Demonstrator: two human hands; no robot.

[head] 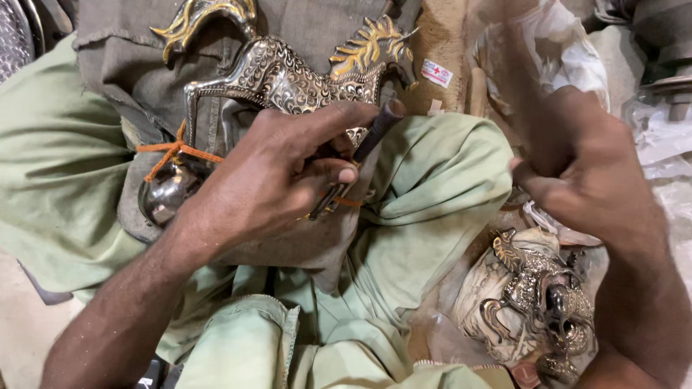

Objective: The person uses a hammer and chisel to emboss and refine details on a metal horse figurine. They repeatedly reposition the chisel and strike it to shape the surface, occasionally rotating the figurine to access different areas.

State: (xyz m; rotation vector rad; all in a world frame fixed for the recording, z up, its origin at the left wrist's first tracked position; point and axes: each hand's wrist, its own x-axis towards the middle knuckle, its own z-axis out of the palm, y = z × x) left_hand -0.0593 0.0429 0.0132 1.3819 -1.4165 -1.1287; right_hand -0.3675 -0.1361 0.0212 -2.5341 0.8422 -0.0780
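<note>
The left hand (277, 180) pinches a dark chisel-like tool (360, 155) between thumb and fingers, its tip set against the belly of an engraved metal horse (288, 75) with gilded mane, which lies across the lap at twelve o'clock, tied down with orange cord (176, 151). At three o'clock the right hand (577, 166) is blurred, fingers curled; I cannot tell whether it holds anything. Another ornate horse figure (537, 295) lies at five o'clock.

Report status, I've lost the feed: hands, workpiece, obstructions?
Left hand gripping thin dark metal tool against engraved silver-and-gold metal horse figurine. Right hand raised, blurred. Nothing between.
</note>
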